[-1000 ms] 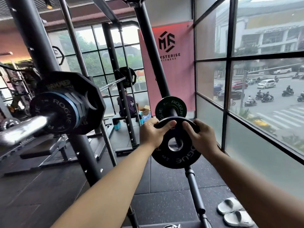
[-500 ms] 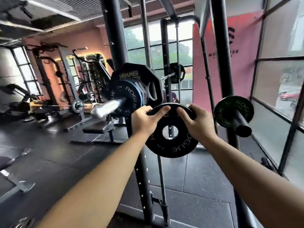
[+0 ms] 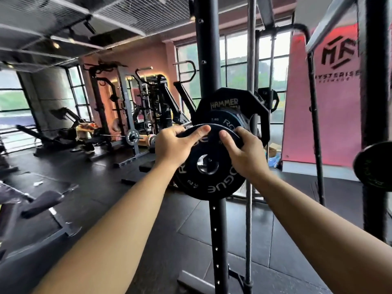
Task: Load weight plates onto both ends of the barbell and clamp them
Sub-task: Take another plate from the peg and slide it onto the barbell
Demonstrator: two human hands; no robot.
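Note:
A small black Rogue weight plate (image 3: 212, 185) is held upright at chest height, its face toward me. My left hand (image 3: 172, 146) grips its upper left rim and my right hand (image 3: 246, 153) grips its upper right rim. The silver end of the barbell sleeve (image 3: 207, 164) shows through the plate's centre hole. Just behind it on the bar sit a blue-edged Rogue plate (image 3: 228, 120) and a large black Hammer plate (image 3: 231, 102).
A black rack upright (image 3: 218, 230) stands right behind the held plate, with a steel guide rod (image 3: 248, 219) beside it. A green-lettered plate (image 3: 374, 166) sits on a storage peg at the right edge. Benches and other racks fill the left side; a pink banner (image 3: 331, 115) hangs at right.
My view has swung left from the storage peg toward the barbell. Both hands carried the small plate over to the bar's end, and the sleeve tip now lines up with its hole.

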